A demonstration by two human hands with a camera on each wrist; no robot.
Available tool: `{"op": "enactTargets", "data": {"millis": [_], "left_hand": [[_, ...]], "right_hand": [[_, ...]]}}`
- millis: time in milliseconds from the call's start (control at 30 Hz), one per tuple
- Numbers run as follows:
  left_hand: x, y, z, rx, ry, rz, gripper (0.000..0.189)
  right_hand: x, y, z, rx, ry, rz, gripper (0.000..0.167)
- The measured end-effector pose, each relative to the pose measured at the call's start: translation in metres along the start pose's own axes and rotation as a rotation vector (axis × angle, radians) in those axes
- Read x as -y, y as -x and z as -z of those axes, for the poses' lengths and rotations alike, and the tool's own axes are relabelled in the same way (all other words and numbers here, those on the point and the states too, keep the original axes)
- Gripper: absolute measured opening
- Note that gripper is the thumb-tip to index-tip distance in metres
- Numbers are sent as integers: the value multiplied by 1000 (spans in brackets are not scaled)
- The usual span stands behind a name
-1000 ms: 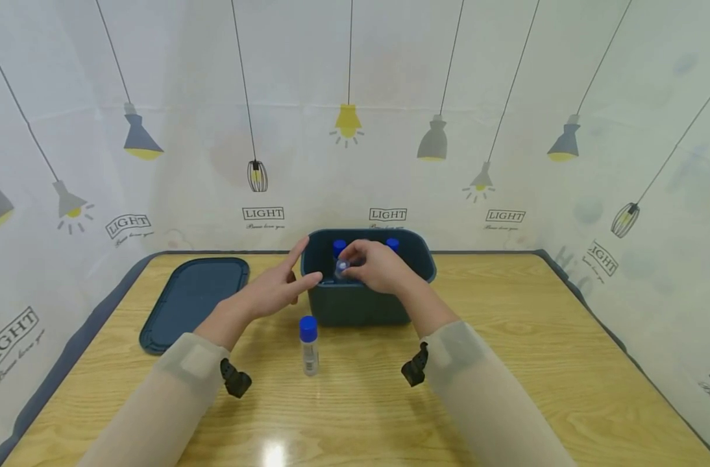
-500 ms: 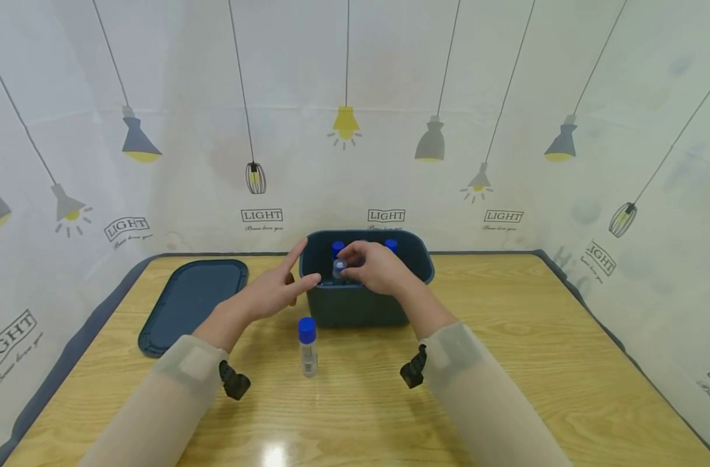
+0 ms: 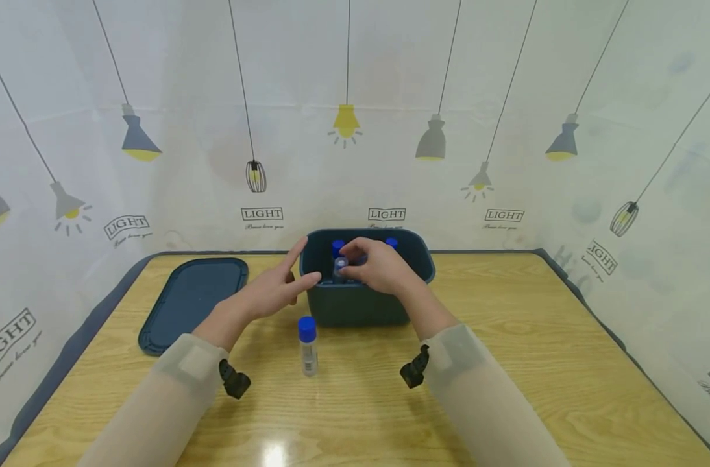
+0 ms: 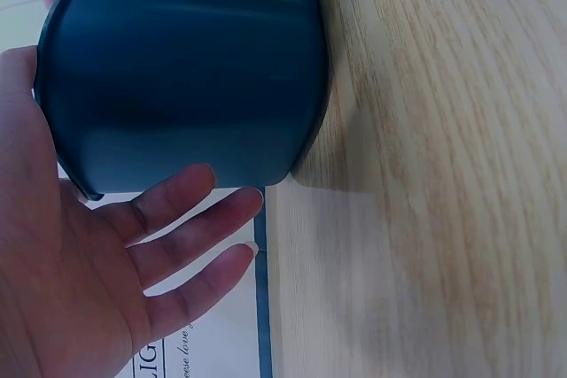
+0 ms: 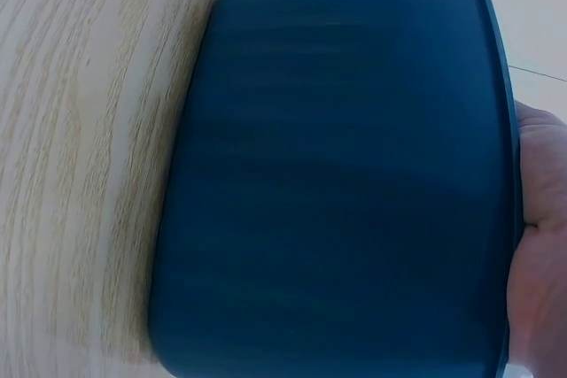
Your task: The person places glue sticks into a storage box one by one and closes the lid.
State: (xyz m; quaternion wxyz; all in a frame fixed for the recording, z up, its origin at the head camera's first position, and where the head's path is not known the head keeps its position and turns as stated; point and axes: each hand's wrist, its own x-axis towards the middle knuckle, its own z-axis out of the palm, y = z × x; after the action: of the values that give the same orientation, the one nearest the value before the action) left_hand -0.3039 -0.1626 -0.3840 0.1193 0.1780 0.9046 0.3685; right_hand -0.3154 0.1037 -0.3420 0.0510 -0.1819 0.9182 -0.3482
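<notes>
A dark teal bin (image 3: 361,308) stands on the table, with two blue caps (image 3: 337,246) showing inside it. Reaching in over the near rim, my right hand (image 3: 381,267) pinches a small clear tube (image 3: 340,266) between thumb and fingertips; its lower part is hidden by the bin wall. My left hand (image 3: 273,285) lies at the bin's left end, thumb and index finger spread along the rim, the other fingers loose beside the wall (image 4: 186,86). On the table in front of the bin, a clear blue-capped bottle (image 3: 308,347) with a barcode label stands upright.
A dark teal lid (image 3: 196,301) lies flat to the left of the bin. The wooden table (image 3: 536,363) extends to the right and front. A white curtain (image 3: 308,162) printed with lamps hangs right behind the table's far edge.
Hardly anything differs: my right fingers and the clear tube shift very slightly inside the bin. The left hand, the bin, the lid and the standing bottle stay in place.
</notes>
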Motion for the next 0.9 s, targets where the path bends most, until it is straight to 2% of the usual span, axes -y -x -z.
{"op": "enactTargets", "data": {"millis": [600,733,900], "left_hand": [[0,2,2,12,9,12,95],[1,1,2,11,13,5,95],[1,1,2,3,9,6,96]], "right_hand": [[-6,5,0,-108,-72,30,50],[-6,9,-1,-154,-100,70,47],[-6,11,-1,-249,-165,151,42]]}}
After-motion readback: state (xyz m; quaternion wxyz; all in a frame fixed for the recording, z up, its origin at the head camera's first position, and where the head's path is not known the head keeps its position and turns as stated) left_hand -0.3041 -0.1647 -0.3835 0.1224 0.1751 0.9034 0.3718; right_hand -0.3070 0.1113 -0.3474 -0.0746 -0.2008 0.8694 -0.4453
